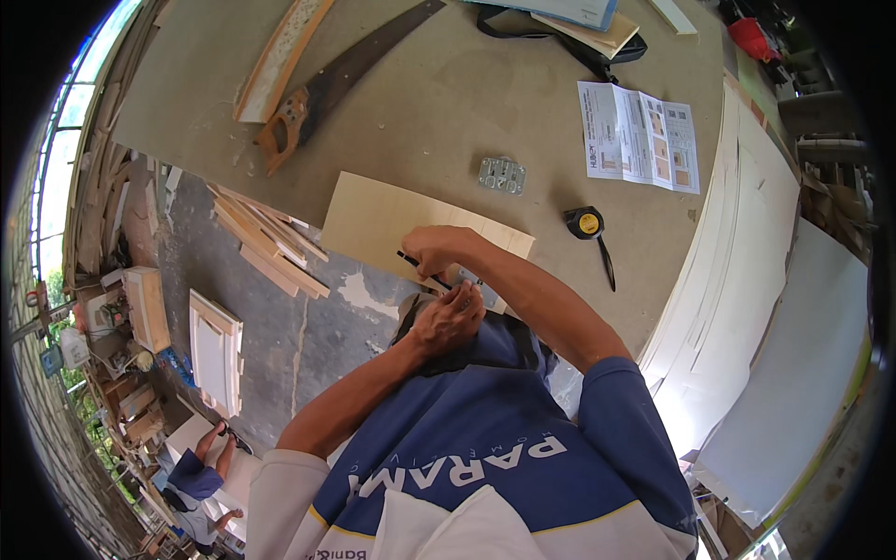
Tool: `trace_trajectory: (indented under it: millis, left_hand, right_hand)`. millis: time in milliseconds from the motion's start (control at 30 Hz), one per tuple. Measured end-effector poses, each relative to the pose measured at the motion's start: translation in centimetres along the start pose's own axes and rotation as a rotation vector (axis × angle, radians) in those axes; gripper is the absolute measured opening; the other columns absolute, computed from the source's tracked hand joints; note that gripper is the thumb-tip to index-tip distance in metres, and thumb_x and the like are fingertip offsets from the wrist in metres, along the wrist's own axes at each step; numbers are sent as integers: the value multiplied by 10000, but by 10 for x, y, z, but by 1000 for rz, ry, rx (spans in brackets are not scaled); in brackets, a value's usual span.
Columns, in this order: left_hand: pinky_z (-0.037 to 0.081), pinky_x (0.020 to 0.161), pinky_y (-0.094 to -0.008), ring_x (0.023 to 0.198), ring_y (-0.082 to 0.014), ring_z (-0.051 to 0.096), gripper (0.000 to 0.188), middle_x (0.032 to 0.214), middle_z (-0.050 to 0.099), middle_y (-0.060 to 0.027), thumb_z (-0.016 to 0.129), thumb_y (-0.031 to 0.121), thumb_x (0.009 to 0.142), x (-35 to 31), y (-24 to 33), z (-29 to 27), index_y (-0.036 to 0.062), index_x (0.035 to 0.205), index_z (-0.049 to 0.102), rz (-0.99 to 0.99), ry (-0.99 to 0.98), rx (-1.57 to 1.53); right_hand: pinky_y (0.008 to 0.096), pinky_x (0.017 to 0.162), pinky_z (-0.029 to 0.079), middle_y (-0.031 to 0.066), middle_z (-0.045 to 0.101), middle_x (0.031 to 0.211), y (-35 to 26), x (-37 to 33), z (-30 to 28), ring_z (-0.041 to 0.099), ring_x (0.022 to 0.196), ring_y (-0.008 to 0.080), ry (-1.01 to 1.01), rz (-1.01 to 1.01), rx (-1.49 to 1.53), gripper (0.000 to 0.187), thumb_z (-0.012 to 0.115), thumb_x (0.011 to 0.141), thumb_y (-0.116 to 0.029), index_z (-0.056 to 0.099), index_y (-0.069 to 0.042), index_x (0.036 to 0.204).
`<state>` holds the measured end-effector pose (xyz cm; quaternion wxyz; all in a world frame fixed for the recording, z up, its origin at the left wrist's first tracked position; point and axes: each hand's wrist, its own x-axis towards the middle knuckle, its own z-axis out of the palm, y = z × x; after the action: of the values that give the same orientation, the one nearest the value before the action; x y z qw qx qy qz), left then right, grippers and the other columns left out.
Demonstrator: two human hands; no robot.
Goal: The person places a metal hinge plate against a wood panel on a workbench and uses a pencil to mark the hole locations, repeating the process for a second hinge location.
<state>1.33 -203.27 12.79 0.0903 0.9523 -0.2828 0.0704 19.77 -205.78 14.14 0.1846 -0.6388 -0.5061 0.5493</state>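
Note:
A pale wooden board (pixel 387 213) lies along the near edge of the table. My right hand (pixel 437 248) is closed around a slim black pen (pixel 408 259), held slantwise over the board. Just below it, my left hand (pixel 450 319) has its fingers bent and pressed together at the board's near edge. They grip a small grey metal plate (pixel 464 275), mostly covered by my hands and right forearm. Farther up the table rests a similar metal plate with holes (pixel 502 175).
On the table (pixel 448 84) lie a handsaw (pixel 345 79), a tape measure (pixel 585 222), a printed sheet (pixel 639 137) and a black strap bag (pixel 627 51). Wood strips (pixel 266 241) and a framed panel (pixel 216 350) are on the floor at left. Another person (pixel 198 490) is at lower left.

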Motion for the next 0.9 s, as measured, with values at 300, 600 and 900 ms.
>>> trace_trajectory:
  millis: [300,600,900]
  left_hand:
    - [588,999,-400,1221,-343,633,258,1200,655,-169,654,139,874,3,1,-4,-25,1064,713,-7,-13,11]
    - [602,974,-396,1183,-347,667,231,1159,670,-163,661,133,871,6,-3,-7,-33,1023,713,4,-14,-22]
    - [596,985,-414,1171,-367,679,224,1138,672,-176,659,114,879,9,-3,-13,-55,1020,703,3,-50,-36]
  right_hand:
    - [373,568,611,209,756,771,12,-22,-18,778,663,258,83,58,164,196,740,885,-65,679,113,832]
    - [360,583,587,190,733,718,17,-23,-4,769,666,257,77,46,267,229,685,961,-105,618,107,909]
    - [339,587,621,179,741,734,59,-54,-4,769,661,226,293,-15,545,256,649,1033,-116,608,94,892]
